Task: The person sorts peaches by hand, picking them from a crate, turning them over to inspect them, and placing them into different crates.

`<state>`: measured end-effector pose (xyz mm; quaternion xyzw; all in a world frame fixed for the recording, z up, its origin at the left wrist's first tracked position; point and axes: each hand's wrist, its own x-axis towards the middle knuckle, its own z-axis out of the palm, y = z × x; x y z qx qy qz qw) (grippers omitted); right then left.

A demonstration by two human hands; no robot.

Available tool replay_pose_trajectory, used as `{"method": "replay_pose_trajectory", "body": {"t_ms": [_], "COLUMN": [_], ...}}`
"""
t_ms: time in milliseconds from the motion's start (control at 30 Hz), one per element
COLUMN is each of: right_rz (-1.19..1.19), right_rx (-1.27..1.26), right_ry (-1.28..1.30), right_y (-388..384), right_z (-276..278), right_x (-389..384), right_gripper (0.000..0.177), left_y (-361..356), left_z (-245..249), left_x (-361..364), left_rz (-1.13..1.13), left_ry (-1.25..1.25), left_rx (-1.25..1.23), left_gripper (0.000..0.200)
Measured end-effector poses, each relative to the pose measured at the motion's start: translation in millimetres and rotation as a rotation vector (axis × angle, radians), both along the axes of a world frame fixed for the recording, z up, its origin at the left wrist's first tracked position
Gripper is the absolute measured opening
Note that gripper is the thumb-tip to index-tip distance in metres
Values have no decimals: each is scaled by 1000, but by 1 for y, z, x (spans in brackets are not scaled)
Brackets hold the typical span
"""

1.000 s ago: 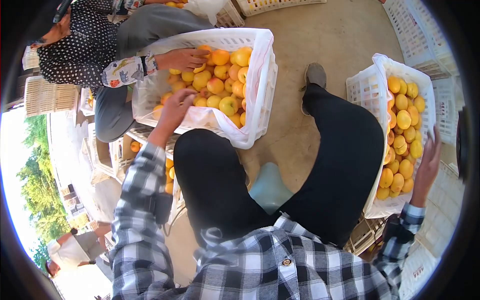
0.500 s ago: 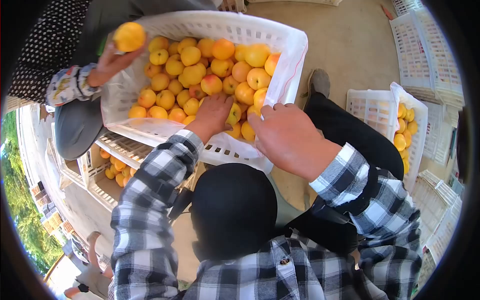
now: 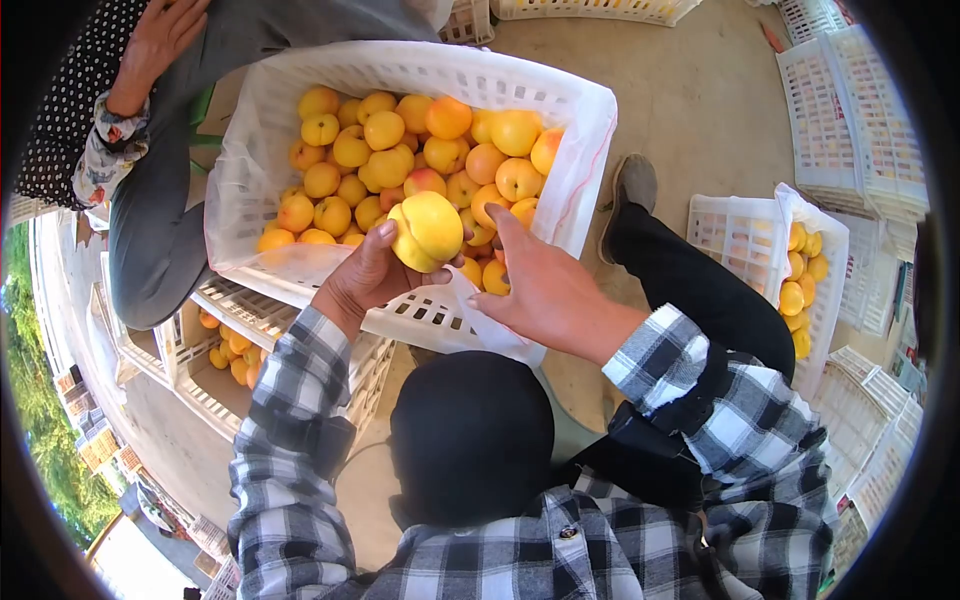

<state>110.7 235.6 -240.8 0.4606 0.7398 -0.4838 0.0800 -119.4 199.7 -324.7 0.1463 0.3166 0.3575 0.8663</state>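
1. Near the middle of the frame, a yellow fruit [image 3: 425, 230] was held up over the near side of a white crate [image 3: 430, 312], in front of the other fruit [image 3: 385, 130] lying in it.
2. The left hand [image 3: 365, 275] was clamped on the yellow fruit from its lower left, with the thumb against its left side and the fingers passing beneath.
3. The right hand [image 3: 555, 290] was just beside it on the right, pointing toward the upper left of the frame, thumb and forefinger spread apart. Whether its hidden fingers touched anything, I could not tell.
4. The yellow fruit thus lay between the hands, a narrow gap left of the right forefinger; the left hand was the nearer, being in contact.
5. It looked nearly round, so no clear long axis showed.
6. At the upper left of the frame, another person's hand [image 3: 165, 45] was well apart from both.
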Motion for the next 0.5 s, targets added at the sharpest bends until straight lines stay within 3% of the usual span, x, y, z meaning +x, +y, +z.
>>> {"method": "replay_pose_trajectory", "body": {"t_ms": [67,200,267,300,333,400,433,467,500], "right_rz": [-154,-240,-546,-642,-640,-916,-912,-938,-965], "right_rx": [211,208,-138,-267,-273,-478,-489,-460,-426], "right_ry": [259,335,442,477,478,602,603,669,736], "right_y": [-8,1,8,13,19,34,42,51,57], "right_z": [-10,-14,-20,-19,-13,10,15,19,23], "right_x": [-4,-2,0,1,3,10,15,22,25], "right_gripper": [89,87,78,65,65,56,56,53,49], "left_y": [-1,3,14,21,22,34,31,28,28], "left_z": [7,33,31,31,14,0,-30,-45,-54], "left_x": [7,34,24,21,13,21,21,25,33], "left_rz": [-13,-3,-168,-232,-173,-218,-210,-210,-338], "left_ry": [23,124,26,177,290,846,1077,1083,1246], "left_rx": [28,42,108,133,125,257,477,467,657], "left_gripper": [85,75,79,83,68,51,38,38,43]}}
